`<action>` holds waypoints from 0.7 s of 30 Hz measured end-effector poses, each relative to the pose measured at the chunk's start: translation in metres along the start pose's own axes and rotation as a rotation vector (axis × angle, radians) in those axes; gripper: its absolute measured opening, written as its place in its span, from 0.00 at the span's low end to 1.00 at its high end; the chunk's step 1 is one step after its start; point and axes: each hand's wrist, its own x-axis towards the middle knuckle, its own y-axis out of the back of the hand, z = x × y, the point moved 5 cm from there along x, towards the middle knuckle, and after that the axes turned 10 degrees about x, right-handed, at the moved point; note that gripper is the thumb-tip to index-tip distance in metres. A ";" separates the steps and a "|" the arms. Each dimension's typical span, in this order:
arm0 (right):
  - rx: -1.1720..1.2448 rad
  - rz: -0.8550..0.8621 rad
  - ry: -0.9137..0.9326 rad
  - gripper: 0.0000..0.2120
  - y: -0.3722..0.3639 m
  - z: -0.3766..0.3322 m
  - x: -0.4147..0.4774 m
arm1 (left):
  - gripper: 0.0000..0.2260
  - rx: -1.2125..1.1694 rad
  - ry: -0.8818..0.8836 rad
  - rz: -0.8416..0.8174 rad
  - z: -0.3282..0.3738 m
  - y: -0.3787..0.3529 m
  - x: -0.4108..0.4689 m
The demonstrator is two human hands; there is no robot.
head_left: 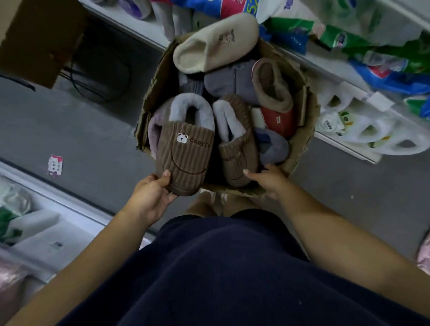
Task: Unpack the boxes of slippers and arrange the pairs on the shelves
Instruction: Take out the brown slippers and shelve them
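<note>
An open cardboard box [303, 95] of slippers stands on the grey floor in front of me. My left hand [151, 195] grips the toe of a brown corduroy slipper with a bear logo [186, 151] at the box's near left edge. Its brown mate [235, 147] lies on its side beside it, and my right hand [267, 180] touches that mate's toe while resting on the box's near rim. Further back lie a cream slipper [216, 44], a grey slipper [227, 83], a red slipper with brown lining [272, 98] and a grey-blue one [272, 145].
White shelves [338, 73] at the right hold green and blue packs and white handled bags [370, 131]. Another shelf unit [63, 206] with wrapped goods stands at the left. A brown carton [31, 35] sits at upper left, and a small printed label [54, 165] lies on the floor.
</note>
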 end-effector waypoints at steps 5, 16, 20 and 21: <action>0.157 -0.092 -0.080 0.48 -0.011 0.019 0.032 | 0.17 -0.026 -0.007 -0.006 -0.005 0.004 0.008; 0.393 -0.145 0.029 0.28 -0.008 -0.014 -0.046 | 0.18 0.040 -0.077 0.015 0.020 -0.026 -0.014; 0.678 -0.211 0.132 0.24 0.015 -0.030 -0.099 | 0.15 0.088 -0.132 -0.130 0.038 -0.046 -0.045; 0.728 -0.218 0.162 0.24 0.021 -0.033 -0.112 | 0.14 0.105 -0.146 -0.175 0.042 -0.054 -0.056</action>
